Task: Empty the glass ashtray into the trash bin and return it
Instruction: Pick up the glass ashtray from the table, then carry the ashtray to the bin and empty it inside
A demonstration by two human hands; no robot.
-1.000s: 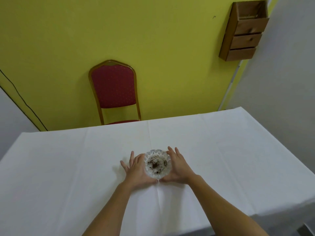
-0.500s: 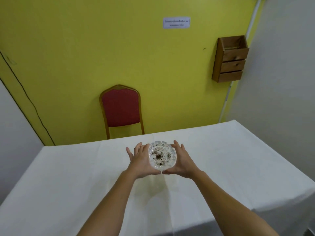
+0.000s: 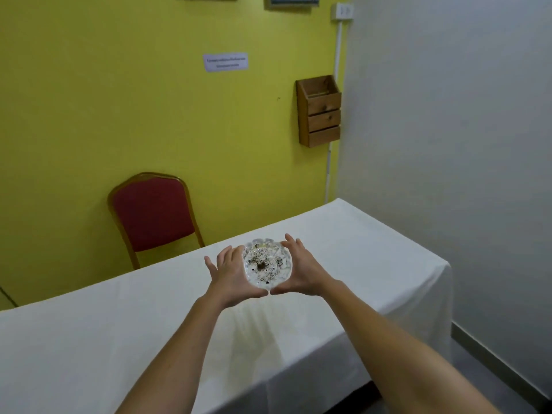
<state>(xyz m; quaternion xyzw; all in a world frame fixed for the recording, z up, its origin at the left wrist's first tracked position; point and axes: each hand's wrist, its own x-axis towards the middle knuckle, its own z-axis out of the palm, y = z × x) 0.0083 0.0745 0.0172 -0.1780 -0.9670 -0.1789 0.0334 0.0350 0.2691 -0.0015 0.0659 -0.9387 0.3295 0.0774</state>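
Observation:
A round cut-glass ashtray (image 3: 266,264) with dark ash and specks in its bowl hangs level in the air above the white-clothed table (image 3: 89,339). My left hand (image 3: 228,274) cups its left side and my right hand (image 3: 301,271) cups its right side, thumbs nearly meeting under the near rim. Its shadow falls on the cloth below. No trash bin is in view.
A red padded chair (image 3: 152,213) stands against the yellow wall behind the table. A wooden wall box (image 3: 319,112) hangs near the corner by a grey wall. The table's right end drops to grey floor (image 3: 478,383).
Both hands have lifted the ashtray off the table and carried it higher. The view has swung up and to the right, showing the table's right end and the floor.

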